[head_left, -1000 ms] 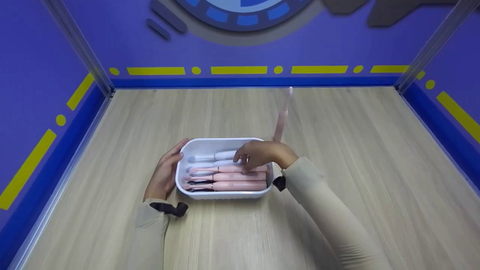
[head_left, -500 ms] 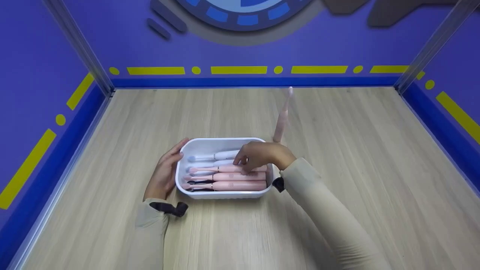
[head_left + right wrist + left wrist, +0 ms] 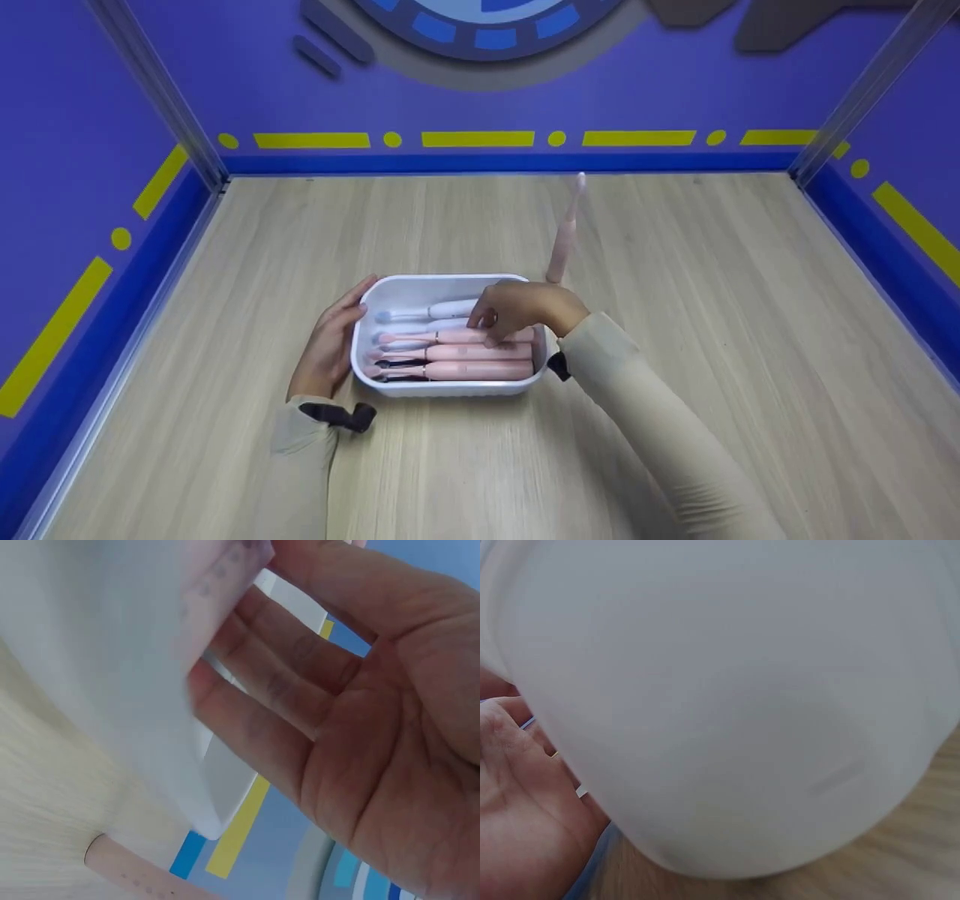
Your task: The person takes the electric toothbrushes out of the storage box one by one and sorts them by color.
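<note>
A white plastic box sits on the table with electric toothbrushes lying lengthwise in it. My left hand holds its left end, thumb at the rim and fingers along the outer wall; in the left wrist view, the box wall hides those fingertips. My right hand reaches in over the right end and pinches the handle of a pink electric toothbrush, the rearmost pink one. Two more pink toothbrushes lie in front of it. Behind it is a white toothbrush, its handle partly covered by the hand.
Another pink electric toothbrush stands upright on the table, behind the box's right end. Dark toothbrush heads show under the pink ones. Blue-purple panels wall the wooden table at the back and both sides.
</note>
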Demonstrator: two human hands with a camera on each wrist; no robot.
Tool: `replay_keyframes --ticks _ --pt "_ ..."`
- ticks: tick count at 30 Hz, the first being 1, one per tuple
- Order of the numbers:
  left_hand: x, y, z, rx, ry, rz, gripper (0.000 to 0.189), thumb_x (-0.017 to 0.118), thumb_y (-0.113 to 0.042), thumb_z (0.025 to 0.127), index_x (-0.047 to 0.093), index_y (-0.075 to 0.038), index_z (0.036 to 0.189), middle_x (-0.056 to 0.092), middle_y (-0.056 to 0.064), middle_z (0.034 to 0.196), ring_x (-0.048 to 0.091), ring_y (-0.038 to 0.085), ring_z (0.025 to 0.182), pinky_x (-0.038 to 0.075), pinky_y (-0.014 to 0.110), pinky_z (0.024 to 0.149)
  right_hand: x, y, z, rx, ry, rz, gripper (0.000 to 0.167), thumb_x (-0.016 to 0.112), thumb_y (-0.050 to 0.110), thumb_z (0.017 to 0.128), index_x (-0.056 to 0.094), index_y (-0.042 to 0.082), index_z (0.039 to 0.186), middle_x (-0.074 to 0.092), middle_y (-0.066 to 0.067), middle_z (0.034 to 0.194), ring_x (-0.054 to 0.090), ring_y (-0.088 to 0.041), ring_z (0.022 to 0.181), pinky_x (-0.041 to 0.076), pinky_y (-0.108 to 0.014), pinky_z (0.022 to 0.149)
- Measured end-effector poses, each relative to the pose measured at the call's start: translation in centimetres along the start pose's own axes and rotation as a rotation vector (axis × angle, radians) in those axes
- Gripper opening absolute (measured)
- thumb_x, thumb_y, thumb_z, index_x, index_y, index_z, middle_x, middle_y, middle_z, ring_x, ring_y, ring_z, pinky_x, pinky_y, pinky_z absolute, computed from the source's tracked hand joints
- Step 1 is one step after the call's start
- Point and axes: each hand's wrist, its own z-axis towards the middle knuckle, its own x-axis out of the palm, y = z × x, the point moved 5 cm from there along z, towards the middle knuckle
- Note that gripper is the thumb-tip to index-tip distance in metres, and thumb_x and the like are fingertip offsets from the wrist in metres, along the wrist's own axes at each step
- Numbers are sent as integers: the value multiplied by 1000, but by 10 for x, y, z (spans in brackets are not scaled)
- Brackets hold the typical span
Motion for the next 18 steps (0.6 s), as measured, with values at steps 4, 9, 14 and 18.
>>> replay_keyframes --ticks 4,9,14,18 --pt "-1 0 0 14 10 8 50 34 -1 99 29 0 149 26 9 158 20 18 147 15 33 122 0 -2 2 1 -15 11 35 74 13 83 71 14 117 69 -6 109 58 -12 93 51 -29 87" --pt "-2 0 0 25 11 16 50 34 -1 99 28 1 149 27 11 158 22 20 146 15 35 122 0 -6 3 -5 -34 42 33 76 13 80 73 14 113 71 -4 107 59 -10 95 51 -28 89" --pt "-1 0 0 18 14 14 50 35 -1 99 29 0 149 26 9 158 20 18 147 15 33 122 0 -12 4 27 -34 91 32 76 12 81 73 13 112 71 -3 109 61 -11 102 50 -31 95" --pt "0 -1 -1 13 12 -9 50 35 -1 99 30 0 149 27 9 158 21 16 147 15 31 122 1 -12 4 26 -29 85 33 75 11 82 72 14 114 70 -3 110 59 -12 101 50 -32 95"
